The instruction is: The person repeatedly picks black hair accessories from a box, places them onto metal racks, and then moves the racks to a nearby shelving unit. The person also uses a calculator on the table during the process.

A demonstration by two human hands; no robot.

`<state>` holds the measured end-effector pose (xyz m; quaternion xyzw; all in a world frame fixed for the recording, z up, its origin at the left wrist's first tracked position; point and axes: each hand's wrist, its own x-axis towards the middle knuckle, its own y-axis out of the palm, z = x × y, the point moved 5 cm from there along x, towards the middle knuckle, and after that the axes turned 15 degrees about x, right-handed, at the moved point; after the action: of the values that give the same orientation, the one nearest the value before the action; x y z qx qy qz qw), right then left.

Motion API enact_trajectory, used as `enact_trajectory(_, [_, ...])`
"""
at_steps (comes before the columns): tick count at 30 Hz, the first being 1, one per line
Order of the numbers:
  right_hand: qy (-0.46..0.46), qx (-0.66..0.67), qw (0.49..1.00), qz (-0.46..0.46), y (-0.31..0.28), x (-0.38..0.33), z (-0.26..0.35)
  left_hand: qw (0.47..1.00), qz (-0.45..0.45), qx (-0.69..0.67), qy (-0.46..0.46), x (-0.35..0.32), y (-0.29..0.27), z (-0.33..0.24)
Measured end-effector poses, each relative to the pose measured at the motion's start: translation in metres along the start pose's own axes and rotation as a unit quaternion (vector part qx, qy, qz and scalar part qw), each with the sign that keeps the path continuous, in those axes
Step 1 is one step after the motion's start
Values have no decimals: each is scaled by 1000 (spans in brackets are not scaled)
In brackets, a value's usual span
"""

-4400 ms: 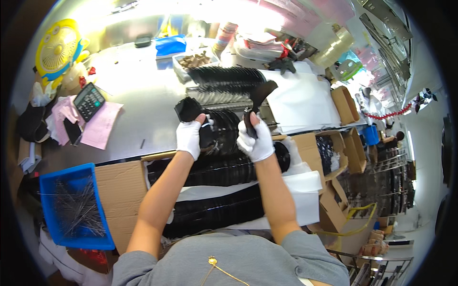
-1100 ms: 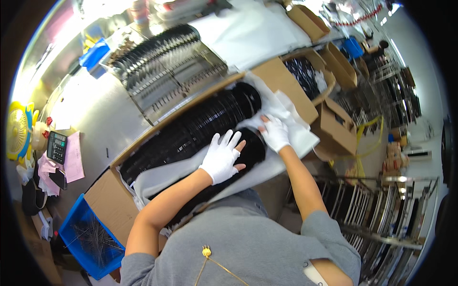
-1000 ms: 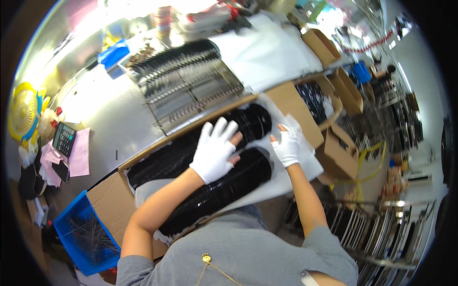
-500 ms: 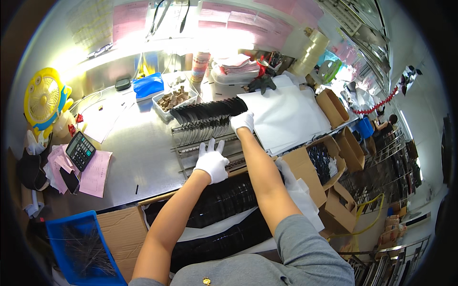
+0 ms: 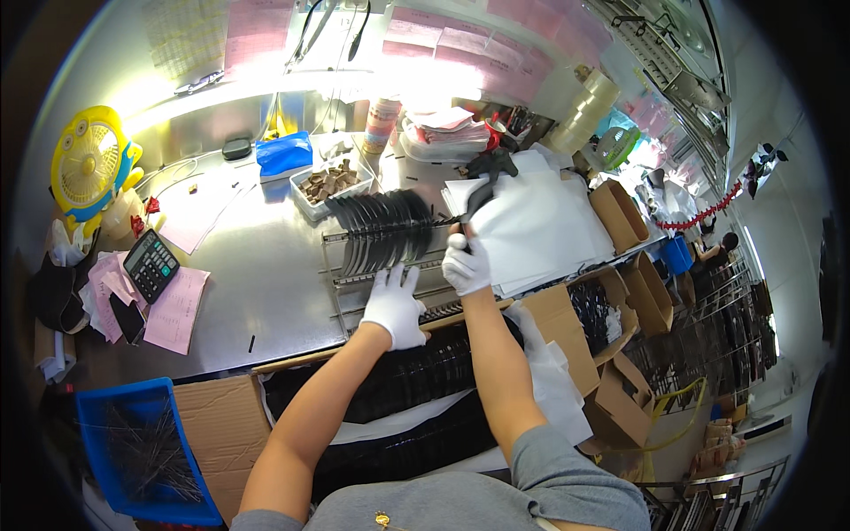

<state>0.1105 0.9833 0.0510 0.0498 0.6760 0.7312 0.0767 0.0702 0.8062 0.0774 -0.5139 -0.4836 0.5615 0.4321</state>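
Observation:
My left hand [image 5: 394,310], in a white glove, rests with its fingers spread against the front of a metal rack [image 5: 343,302]. On the rack stands a row of thin black curved pieces [image 5: 381,221], set close together. My right hand [image 5: 467,264], also gloved in white, is closed on a single black curved piece [image 5: 478,200] that points up and away. It is at the right end of the rack, apart from the row. Motion blurs the held piece, and its exact kind cannot be told.
White sheets [image 5: 536,221] lie to the right. Behind the rack sits a clear box [image 5: 312,205] of small brown blocks. A calculator [image 5: 151,266] and pink papers are at left. Below the table edge are a carton of black bundles [image 5: 407,376] and a blue tray [image 5: 88,442] of wires.
My right hand has drawn back from the row's right end and now holds one black curved piece upright. The left hand stays almost where it was.

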Motion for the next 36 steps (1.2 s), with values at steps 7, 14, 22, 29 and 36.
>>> enact_trajectory(7, [-34, -557, 789, -259, 110, -43, -47, 718, -103, -688, -25, 10, 4, 31])
enact_trajectory(14, [-188, -739, 625, -170, 84, -15, -80, 370, -288, -879, -85, -26, 28, 71])
enact_trajectory(22, [-180, -746, 455, -451, 7, 75, -41, 437, -293, -804, -278, -25, 90, 82])
enact_trajectory(29, [-207, -385, 847, -302, -41, 74, -30, 363, -267, -861, -238, 0, 114, 93])
enact_trajectory(36, [-108, -325, 938, -53, 62, 61, -85, 424, -237, -865, -129, -2, 98, 87])
